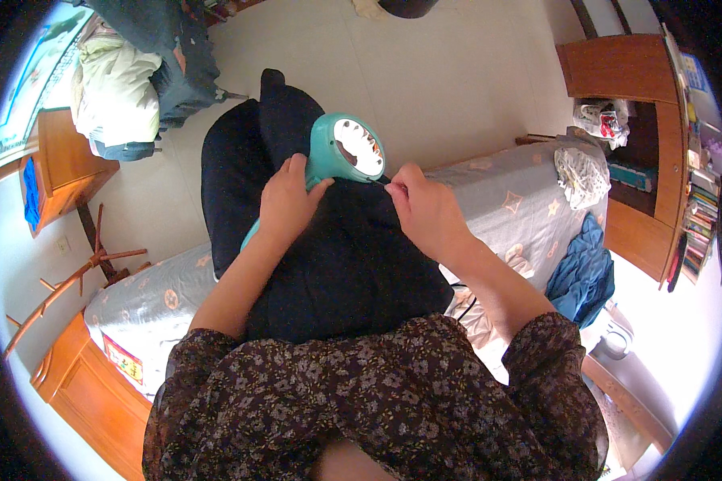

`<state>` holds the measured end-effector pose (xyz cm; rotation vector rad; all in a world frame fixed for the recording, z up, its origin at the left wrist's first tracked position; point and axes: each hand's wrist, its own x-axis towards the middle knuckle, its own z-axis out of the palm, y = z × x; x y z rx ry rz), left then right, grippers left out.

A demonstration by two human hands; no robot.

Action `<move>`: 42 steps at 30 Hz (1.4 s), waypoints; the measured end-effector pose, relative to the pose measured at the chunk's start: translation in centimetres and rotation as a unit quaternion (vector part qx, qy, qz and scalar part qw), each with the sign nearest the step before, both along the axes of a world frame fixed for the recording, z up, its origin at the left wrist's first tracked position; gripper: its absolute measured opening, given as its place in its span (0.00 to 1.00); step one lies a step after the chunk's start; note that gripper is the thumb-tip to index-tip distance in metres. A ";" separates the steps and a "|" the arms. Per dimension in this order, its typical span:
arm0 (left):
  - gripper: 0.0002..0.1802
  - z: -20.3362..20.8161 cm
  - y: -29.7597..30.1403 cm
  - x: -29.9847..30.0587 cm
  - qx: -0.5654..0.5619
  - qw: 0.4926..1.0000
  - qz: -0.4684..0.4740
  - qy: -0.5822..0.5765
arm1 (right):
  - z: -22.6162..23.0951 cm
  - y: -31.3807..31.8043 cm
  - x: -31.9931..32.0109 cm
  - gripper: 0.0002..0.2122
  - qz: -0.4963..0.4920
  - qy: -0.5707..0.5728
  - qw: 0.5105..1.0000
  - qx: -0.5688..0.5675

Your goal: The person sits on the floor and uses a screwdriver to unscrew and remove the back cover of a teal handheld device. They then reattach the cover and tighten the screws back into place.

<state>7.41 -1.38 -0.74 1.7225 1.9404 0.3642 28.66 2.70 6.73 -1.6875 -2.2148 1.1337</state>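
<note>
A teal handheld device [322, 146] with a round, mirror-bright metal face [359, 147] is held above my lap. My left hand [285, 196] is closed around its neck, thumb against the teal shell, and part of the handle [250, 234] shows below my wrist. At the lower right rim of the face, my right hand [425, 210] pinches a thin dark piece [379, 181] with thumb and forefinger. Whether that piece is a small tool or a cord, I cannot tell. Black clothing [337, 264] covers my legs underneath.
I sit on a bed with a grey patterned sheet [497, 196]. On its right lie a white crumpled cloth [582, 178] and a blue garment [583, 272]. A wooden cabinet [618, 68] stands at right. Clothes [116, 80] are piled far left, near a wooden coat rack [96, 258].
</note>
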 end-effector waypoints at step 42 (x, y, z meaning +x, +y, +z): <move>0.26 -0.1 -0.2 0.1 -0.041 0.999 -0.002 0.026 | 0.9 5.1 -0.6 0.15 0.286 -0.166 0.944 -0.025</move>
